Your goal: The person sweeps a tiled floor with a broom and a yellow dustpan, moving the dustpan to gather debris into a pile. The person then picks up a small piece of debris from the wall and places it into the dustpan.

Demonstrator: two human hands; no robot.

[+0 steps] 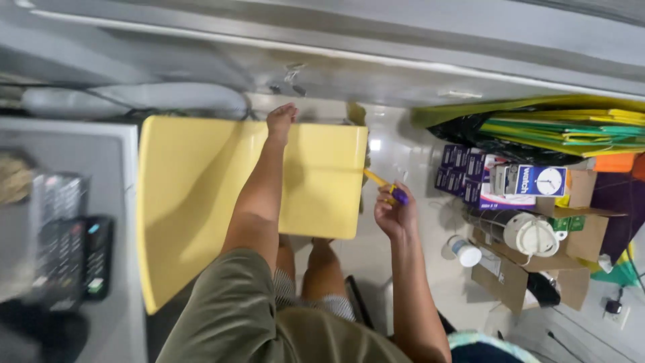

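Note:
A large yellow sheet of stiff paper (195, 195) lies across my lap, and my knees show under its near edge. My left hand (281, 121) reaches over the sheet and grips its far edge. My right hand (395, 214) is at the sheet's right edge, closed around a yellow and purple cutter (384, 184). The cutter's tip touches that edge.
Two dark remote controls (67, 255) rest on a grey table (124, 302) at the left. To the right on the pale floor are purple and white boxes (470, 176), a white jar (465, 253), a white cylinder (527, 232), brown cardboard boxes (510, 279) and a stack of coloured sheets (571, 131).

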